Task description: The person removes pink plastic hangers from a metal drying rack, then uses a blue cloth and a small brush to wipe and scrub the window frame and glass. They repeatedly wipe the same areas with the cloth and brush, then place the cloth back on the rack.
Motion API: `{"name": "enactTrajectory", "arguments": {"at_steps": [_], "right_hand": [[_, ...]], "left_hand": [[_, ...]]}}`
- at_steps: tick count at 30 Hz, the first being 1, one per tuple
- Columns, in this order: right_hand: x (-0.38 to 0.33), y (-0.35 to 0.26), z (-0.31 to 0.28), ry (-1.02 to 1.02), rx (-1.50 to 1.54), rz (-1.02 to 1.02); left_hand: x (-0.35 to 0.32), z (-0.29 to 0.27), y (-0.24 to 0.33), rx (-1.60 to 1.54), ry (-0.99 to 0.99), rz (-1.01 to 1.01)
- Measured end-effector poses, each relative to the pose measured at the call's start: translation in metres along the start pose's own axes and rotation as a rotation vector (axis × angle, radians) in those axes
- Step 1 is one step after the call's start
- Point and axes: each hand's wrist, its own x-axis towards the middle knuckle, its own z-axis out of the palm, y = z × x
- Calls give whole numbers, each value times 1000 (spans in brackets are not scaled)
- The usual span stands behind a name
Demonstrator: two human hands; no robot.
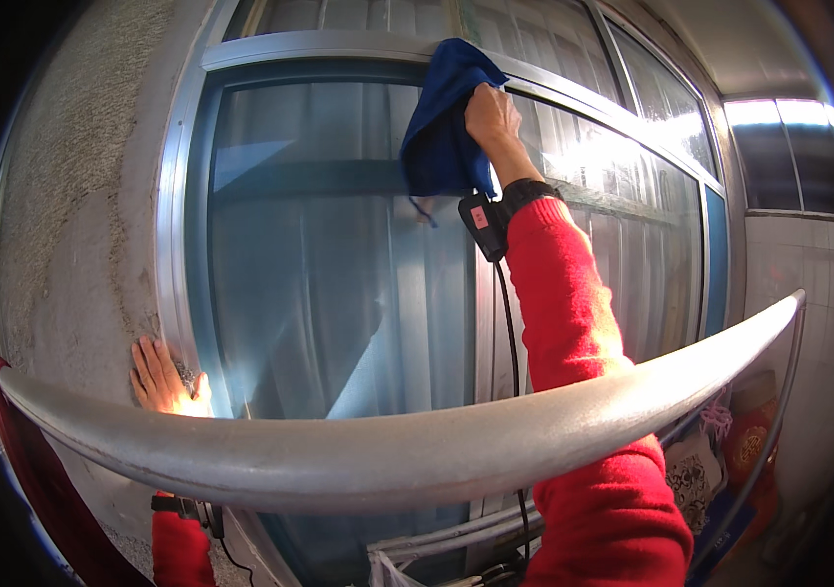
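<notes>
My right hand (495, 113) is closed on a blue cloth (444, 127) near the top of a framed glass window (329, 254). The cloth drapes over the upper metal frame bar (338, 46) and hangs down across the glass. A red sleeve covers that arm, and a black device on a strap (484, 223) sits at the wrist, its cable running down. At the lower left my left hand (167, 380) lies flat on the rough grey wall (74, 245), fingers spread, beside the window's side frame. Its wrist is hidden behind a thick grey pole.
The grey pole (387, 460) runs across the whole foreground, in front of both arms. Dark red fabric (40, 470) hangs at its left end. Bags and a reddish item (749, 435) stand low at the right, by a tiled wall (798, 284). White bars (446, 538) show below.
</notes>
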Motion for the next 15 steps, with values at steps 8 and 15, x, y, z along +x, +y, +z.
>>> {"name": "enactTrajectory", "arguments": {"at_steps": [8, 15], "right_hand": [[30, 76, -37, -86, -67, 308], [12, 78, -15, 7, 110, 286]], "left_hand": [[2, 6, 1, -24, 142, 42], [-3, 4, -2, 37, -28, 26]]}}
